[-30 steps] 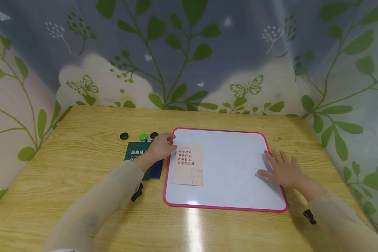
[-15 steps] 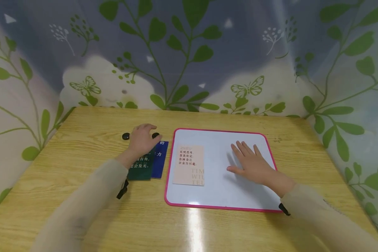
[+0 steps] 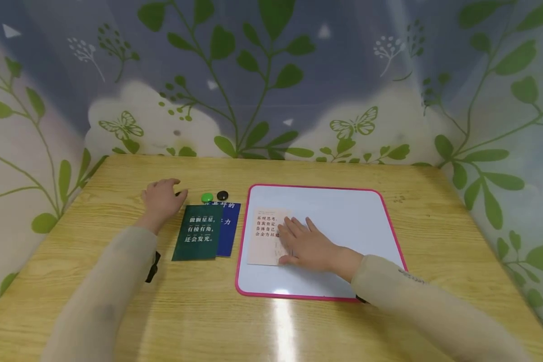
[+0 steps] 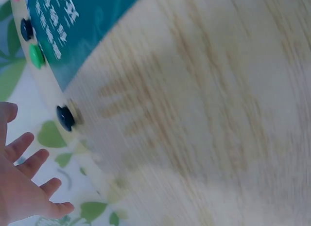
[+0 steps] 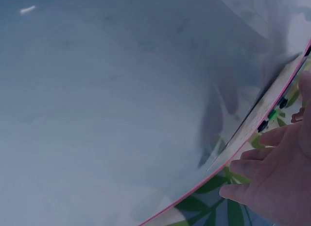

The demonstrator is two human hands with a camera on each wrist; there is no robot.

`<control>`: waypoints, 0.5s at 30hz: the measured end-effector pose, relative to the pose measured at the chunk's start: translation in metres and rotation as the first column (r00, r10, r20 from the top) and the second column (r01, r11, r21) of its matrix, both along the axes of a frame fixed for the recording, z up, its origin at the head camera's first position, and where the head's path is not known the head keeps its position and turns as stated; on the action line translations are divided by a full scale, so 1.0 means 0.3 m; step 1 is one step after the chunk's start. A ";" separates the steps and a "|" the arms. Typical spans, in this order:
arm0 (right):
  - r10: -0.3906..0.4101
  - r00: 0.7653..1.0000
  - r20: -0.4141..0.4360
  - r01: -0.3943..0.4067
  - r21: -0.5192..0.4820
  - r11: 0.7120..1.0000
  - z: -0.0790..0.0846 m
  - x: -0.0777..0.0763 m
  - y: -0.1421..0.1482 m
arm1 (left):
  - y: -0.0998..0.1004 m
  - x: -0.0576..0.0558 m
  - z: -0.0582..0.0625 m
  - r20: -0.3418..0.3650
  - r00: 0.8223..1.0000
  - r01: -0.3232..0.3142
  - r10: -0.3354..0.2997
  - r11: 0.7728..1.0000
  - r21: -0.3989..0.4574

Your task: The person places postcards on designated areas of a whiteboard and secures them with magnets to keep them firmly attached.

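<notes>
My left hand (image 3: 160, 205) hangs over the table just left of the green card (image 3: 196, 249), its fingers spread. Close by its fingertips is a black round magnet (image 4: 64, 117), mostly hidden by the hand in the head view. A green magnet (image 3: 206, 197) and another black magnet (image 3: 222, 195) lie behind the cards. The green card partly covers a blue card (image 3: 229, 236). My right hand (image 3: 314, 250), fingers straight, is over the whiteboard (image 3: 335, 206) and overlaps the right side of a pale pink card (image 3: 261, 251) lying on it.
The pink-rimmed whiteboard lies flat on the wooden table (image 3: 199, 311), right of the two dark cards. A wall covering (image 3: 271, 100) printed with leaves and butterflies encloses the back and both sides. Light glares off the table in front of the board.
My left hand has moved left from the pale card, past the dark cards, to the leftmost magnet. My right hand has slid left from the board's right edge to the pale card.
</notes>
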State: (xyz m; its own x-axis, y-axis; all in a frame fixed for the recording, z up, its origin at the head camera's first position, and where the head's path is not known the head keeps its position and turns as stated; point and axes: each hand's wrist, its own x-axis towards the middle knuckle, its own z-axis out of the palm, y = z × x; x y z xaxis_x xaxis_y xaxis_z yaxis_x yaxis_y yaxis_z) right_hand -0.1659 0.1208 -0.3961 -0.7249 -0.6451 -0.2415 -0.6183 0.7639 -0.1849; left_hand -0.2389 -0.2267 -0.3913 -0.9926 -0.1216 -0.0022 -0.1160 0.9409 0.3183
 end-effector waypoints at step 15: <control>0.009 1.000 0.030 -0.013 0.116 0.993 -0.010 0.009 -0.048 | -0.032 -0.002 -0.013 0.122 0.991 -0.046 0.048 0.999 -0.016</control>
